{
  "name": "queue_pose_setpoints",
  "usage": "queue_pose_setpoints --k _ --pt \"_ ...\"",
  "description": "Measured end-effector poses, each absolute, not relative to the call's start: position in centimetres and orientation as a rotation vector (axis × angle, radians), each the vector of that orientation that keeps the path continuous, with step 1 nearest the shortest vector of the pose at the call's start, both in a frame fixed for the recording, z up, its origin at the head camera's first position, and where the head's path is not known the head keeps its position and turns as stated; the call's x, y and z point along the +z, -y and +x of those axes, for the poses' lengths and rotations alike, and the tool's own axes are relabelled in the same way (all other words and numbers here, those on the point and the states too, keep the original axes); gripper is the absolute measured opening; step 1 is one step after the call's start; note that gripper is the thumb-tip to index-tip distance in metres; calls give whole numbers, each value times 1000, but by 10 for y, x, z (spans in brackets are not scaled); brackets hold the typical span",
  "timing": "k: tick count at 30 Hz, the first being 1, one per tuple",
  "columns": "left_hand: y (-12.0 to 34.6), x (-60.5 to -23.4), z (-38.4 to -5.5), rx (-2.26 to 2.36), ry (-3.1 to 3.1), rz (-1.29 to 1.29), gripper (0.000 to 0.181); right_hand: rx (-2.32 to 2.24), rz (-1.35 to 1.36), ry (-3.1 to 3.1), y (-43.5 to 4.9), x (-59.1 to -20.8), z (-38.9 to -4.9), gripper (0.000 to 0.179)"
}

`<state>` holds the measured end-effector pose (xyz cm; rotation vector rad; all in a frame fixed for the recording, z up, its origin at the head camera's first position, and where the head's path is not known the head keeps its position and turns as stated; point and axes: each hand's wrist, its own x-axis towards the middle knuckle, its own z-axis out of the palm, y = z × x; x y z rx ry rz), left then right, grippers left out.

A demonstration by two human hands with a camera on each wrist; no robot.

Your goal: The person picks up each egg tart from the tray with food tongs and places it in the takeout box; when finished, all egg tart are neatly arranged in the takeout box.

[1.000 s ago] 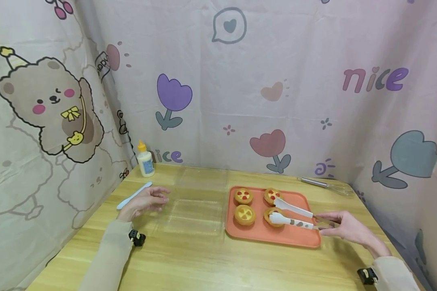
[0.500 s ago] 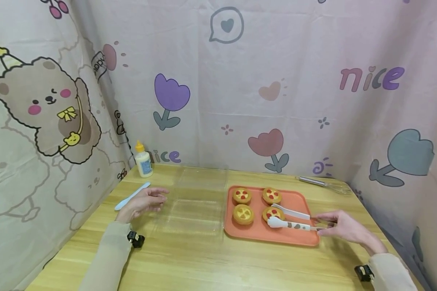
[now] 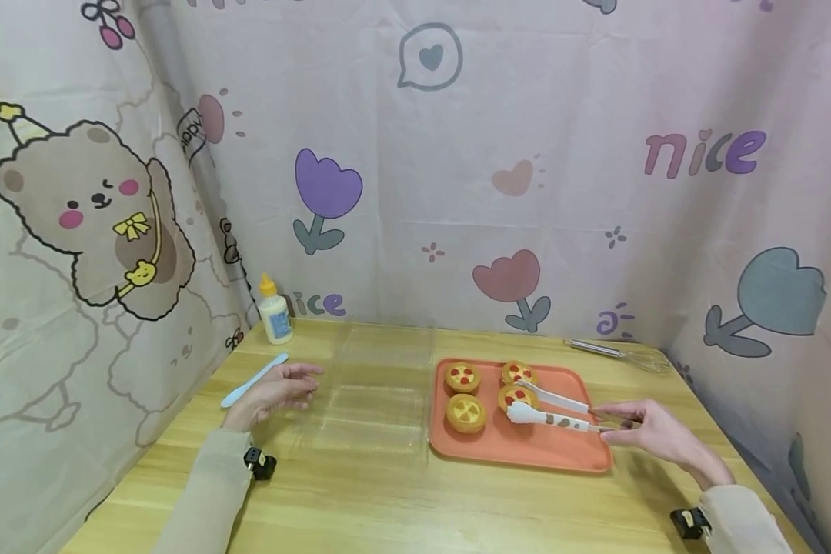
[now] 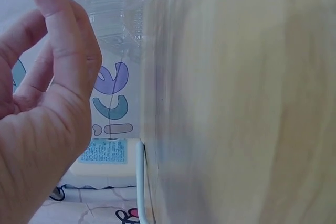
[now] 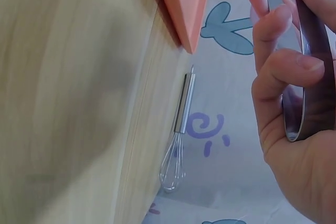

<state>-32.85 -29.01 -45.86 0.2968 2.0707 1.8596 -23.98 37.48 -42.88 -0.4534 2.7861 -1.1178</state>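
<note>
In the head view, my right hand (image 3: 665, 437) holds a pair of tongs (image 3: 568, 422) by its metal handle, fingers curled round the bent metal (image 5: 318, 82) in the right wrist view. The white tips of the tongs lie spread on either side of the front right egg tart (image 3: 509, 395) on an orange tray (image 3: 512, 454). Whether both tips touch it is unclear. Behind it sits another egg tart (image 3: 515, 371), and two more are at the tray's left. My left hand (image 3: 270, 395), fingers loosely bent and holding nothing, hovers beside a clear plastic box (image 3: 377, 419) with its lid up.
A glue bottle (image 3: 275, 314) stands at the table's back left corner. A pale blue spatula (image 3: 245, 386) lies by my left hand. At the back right lies a whisk (image 3: 616, 352). A printed curtain (image 3: 415, 177) closes off the back and sides.
The tongs' arms have come down around the front right egg tart. This tart has shifted back, up close to the one behind it. My left hand stays about where it was.
</note>
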Motion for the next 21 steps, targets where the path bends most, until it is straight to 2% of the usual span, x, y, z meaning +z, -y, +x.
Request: queue_pose_setpoints --k 15,21 --pt "289 -461 -327 1863 -2059 295 58 -1158 -363 -2888 -349 -422 -241 45" --pt "289 -458 -329 1854 -2063 294 57 -1192 -334 -2868 -327 -415 -244 55"
